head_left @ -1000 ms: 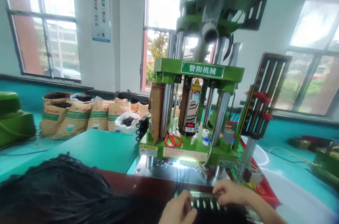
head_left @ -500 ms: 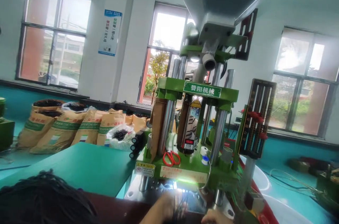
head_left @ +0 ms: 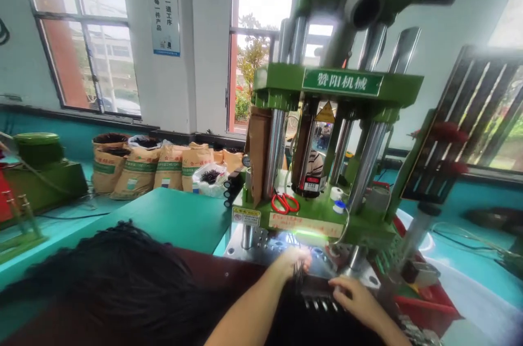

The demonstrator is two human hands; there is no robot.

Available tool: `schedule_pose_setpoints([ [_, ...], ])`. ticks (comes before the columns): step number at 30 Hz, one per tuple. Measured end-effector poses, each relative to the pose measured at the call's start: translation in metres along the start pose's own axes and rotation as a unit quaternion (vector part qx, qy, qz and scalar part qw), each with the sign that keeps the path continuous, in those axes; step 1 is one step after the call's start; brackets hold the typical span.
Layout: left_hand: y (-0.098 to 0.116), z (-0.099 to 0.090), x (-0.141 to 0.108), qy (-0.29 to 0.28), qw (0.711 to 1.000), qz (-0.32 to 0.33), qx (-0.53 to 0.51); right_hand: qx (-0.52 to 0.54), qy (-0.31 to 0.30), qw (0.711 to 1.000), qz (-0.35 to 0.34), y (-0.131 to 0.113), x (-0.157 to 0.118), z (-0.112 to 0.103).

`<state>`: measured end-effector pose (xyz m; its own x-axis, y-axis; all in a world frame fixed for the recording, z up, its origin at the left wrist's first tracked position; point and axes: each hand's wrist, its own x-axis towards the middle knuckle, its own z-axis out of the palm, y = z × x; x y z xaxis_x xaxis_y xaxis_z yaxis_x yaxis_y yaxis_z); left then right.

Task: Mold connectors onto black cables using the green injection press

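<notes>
My left hand (head_left: 300, 260) is closed around a few thin dark cables (head_left: 299, 278) in front of the green press. Their ends hang below the fist and rise a little above it. To its right, my right hand (head_left: 353, 296) is held at the machine's front edge, thumb and fingers a little apart, with nothing visible in it. Between and behind the hands lies the metal mould plate (head_left: 281, 250), lit by a bright lamp. A large heap of black cables (head_left: 118, 275) covers the dark red tabletop (head_left: 204, 267) on the left.
The green press (head_left: 281, 82) rises ahead on steel columns. Red-handled scissors (head_left: 285, 203) and a blue-and-white spool (head_left: 339, 206) rest on its ledge. Filled paper sacks (head_left: 169, 169) stand by the wall, behind a green table (head_left: 183, 210). A red bin (head_left: 429, 305) sits at right.
The view has tilted down and come closer to the press. More of both forearms shows. My left hand, blurred earlier over the plate, now shows as a fist on the cables.
</notes>
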<state>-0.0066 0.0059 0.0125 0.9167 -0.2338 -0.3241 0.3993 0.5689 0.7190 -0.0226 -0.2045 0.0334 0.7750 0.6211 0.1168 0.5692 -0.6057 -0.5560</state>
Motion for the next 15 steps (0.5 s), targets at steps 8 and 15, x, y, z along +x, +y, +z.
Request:
schedule_pose_setpoints([
  [8,0.003,0.005,-0.012,0.05,0.999,-0.02,0.005,-0.022,0.031,0.999,-0.032,-0.01,0.022,-0.019],
  [15,0.005,0.007,-0.016,0.048,0.999,-0.023,-0.001,-0.015,0.144,0.989,0.011,-0.017,0.112,-0.014],
])
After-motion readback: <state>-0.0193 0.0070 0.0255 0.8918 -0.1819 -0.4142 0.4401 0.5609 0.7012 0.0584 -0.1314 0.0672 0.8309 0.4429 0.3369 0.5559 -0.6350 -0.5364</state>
